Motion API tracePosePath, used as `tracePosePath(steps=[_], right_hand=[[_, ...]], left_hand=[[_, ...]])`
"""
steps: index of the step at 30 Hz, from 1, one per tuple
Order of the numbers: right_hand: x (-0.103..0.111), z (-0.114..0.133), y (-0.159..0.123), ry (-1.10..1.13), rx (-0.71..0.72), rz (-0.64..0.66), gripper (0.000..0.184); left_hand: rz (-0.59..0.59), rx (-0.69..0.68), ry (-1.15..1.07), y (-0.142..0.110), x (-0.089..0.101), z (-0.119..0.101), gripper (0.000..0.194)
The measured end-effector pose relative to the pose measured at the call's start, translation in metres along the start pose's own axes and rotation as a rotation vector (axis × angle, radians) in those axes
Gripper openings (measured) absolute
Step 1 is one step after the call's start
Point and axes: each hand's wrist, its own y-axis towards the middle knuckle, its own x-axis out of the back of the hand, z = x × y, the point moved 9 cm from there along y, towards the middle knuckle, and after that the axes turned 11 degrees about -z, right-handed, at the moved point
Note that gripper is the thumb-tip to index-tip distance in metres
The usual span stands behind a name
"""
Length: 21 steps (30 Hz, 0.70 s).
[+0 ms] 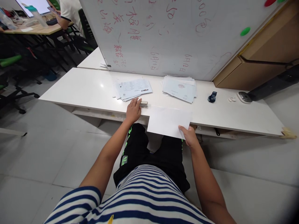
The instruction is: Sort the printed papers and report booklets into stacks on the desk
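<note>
My left hand [134,110] rests at the front of the white desk, fingers closed around the rear end of a small stapler [144,103]. The stapler's front end points right, close to the upper left corner of a sheet of white paper [169,122]. Whether the two touch, I cannot tell. My right hand [189,136] pinches that paper at its lower right corner, thumb on top. The paper is tilted over the desk's front edge. Behind my left hand lies a stack of printed papers [135,88]; another stack [179,88] is to its right.
Across the back of the desk [77,88] stands a whiteboard [149,34] with red writing. A dark blue object [212,97], small white pieces [232,99] and a computer mouse [244,97] lie on the right, near cardboard boxes [254,68]. Another person [71,12] sits far left.
</note>
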Motion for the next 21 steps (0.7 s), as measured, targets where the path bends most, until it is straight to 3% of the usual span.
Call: tracePosePath(steps=[6,9,12,16,21], right_hand=[[-0.009,0.011,-0.002,0.003,0.019,-0.007,0.032],[-0.023,0.033,-0.003,0.023,0.056,0.002,0.032],[-0.05,0.065,0.003,0.04,0.096,0.038,0.033],[-0.113,0.126,0.023,0.083,0.281,0.126,0.04],[-0.224,0.173,0.058,0.112,0.347,0.245,0.045]], left_hand=[[0.009,0.027,0.002,0.001,-0.002,0.001,0.054],[0.008,0.046,-0.01,0.0,-0.003,0.002,0.054],[0.018,0.048,-0.016,-0.001,-0.005,0.003,0.055],[0.041,0.051,-0.017,-0.002,-0.008,0.005,0.056],[0.01,0.041,-0.005,0.0,-0.003,0.001,0.051]])
